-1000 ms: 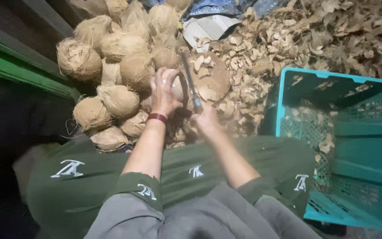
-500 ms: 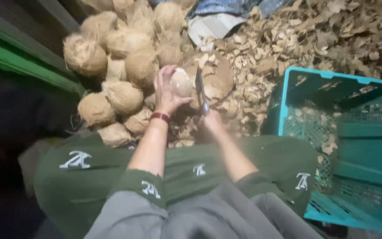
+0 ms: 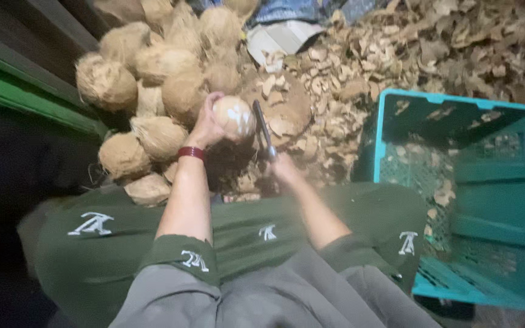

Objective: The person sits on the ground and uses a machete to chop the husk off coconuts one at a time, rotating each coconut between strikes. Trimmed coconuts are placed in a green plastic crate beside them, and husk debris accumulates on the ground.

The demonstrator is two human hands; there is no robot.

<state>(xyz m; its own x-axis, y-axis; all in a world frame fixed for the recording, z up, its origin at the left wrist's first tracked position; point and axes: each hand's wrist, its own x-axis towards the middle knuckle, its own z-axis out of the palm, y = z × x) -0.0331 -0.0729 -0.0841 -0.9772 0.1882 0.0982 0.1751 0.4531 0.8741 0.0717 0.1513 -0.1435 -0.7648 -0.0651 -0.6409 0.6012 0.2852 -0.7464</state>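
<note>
My left hand (image 3: pixel 206 124) grips a partly peeled coconut (image 3: pixel 233 116), pale where the shell has been cut away. It is held up in front of a heap of husked brown coconuts (image 3: pixel 153 79). My right hand (image 3: pixel 282 165) holds a dark-bladed knife (image 3: pixel 262 129), its blade standing upright right beside the coconut's right side. A red band sits on my left wrist. Both forearms reach out over my green-clad lap.
A teal plastic crate (image 3: pixel 505 200) stands at the right with a few shell bits inside. Shell chips (image 3: pixel 396 54) cover the ground behind it. A green ledge (image 3: pixel 25 97) runs along the left. A white and blue sheet (image 3: pixel 287 30) lies at the back.
The knife has swung from leaning over the coconut to upright at its right side. My right hand has dropped a little toward me, and the coconut has turned in my left hand.
</note>
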